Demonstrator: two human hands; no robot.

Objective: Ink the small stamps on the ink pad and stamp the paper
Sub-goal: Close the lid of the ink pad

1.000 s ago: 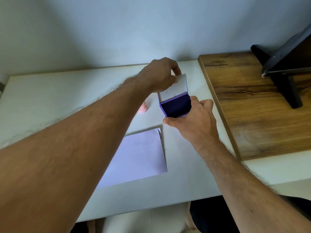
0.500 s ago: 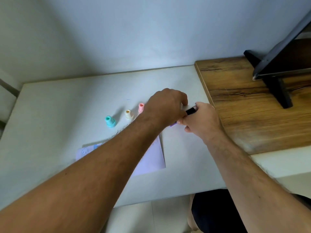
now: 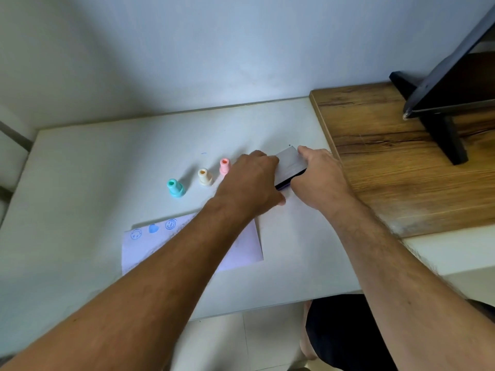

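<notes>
The ink pad case (image 3: 290, 167) lies on the white table (image 3: 107, 162) with its grey lid down over the dark base. My left hand (image 3: 251, 183) presses on its left side and my right hand (image 3: 318, 178) grips its right side. Left of my hands three small stamps stand upright: a teal stamp (image 3: 175, 188), a cream stamp (image 3: 205, 177) and a pink stamp (image 3: 224, 166). The white paper (image 3: 142, 245) lies nearer me, partly under my left forearm, with three blue prints along its top edge.
A wooden board (image 3: 380, 167) lies raised on the right of the table. A black stand holding a dark screen (image 3: 450, 103) rests on it at the far right. A wall runs behind the table.
The ink pad's lid stood open a second ago; it is now down over the base. Both hands stayed on the case, and my view shifted left, bringing the three stamps into sight.
</notes>
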